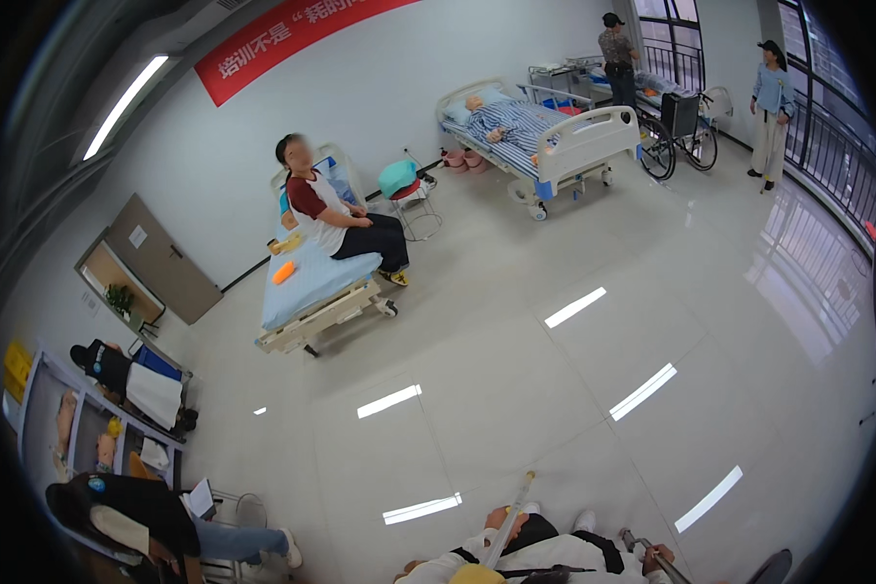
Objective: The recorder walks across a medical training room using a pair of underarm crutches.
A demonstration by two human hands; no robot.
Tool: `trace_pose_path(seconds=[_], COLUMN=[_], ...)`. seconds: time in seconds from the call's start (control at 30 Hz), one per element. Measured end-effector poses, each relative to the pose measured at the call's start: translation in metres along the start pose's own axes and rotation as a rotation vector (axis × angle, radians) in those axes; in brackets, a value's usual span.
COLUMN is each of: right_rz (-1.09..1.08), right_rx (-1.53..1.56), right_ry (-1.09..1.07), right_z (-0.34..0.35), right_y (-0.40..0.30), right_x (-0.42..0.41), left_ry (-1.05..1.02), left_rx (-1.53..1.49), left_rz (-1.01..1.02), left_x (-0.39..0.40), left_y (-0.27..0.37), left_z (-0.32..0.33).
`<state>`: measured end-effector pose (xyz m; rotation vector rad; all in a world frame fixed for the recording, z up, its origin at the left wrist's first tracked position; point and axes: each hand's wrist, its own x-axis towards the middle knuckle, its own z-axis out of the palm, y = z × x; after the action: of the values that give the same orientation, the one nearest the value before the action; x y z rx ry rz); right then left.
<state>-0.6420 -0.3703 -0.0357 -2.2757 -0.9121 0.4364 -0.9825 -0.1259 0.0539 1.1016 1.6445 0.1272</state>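
Note:
At the bottom centre my left hand (507, 522) is closed around the handgrip of a pale underarm crutch (502, 531). The crutch's yellow pad (478, 574) lies close to my body, and its tip points forward. Farther right, at the bottom edge, my right hand (657, 559) grips a metal pole (677, 575), which is partly cut off by the frame. White shoes (585, 520) show between the two hands, with white clothing and black straps below them.
A person (328, 212) sits on a blue-covered bed (321, 281). A manikin (507, 120) lies on another bed (591, 150) beside a wheelchair (679, 131). Two people stand near the windows. At left, two people are beside a shelf (80, 416). A stool (417, 212) stands by the wall.

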Motion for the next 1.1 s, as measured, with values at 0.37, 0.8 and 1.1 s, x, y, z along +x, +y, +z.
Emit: trace_pose_path(seconds=[0.37, 0.8, 1.1], right_rz=[0.078, 0.112, 0.112], right_rx=[-0.020, 0.120, 0.178], right_ry=[0.097, 0.190, 0.178], right_z=[0.020, 0.008, 0.004], right_y=[-0.030, -0.001, -0.014], right_x=[-0.032, -0.037, -0.047], left_ry=[-0.052, -0.097, 0.016], left_rx=[0.252, 0.254, 0.389], left_rz=[0.107, 0.086, 0.184], left_x=[0.067, 0.027, 0.075], left_y=[-0.040, 0.029, -0.025], left_z=[-0.047, 0.001, 0.021])
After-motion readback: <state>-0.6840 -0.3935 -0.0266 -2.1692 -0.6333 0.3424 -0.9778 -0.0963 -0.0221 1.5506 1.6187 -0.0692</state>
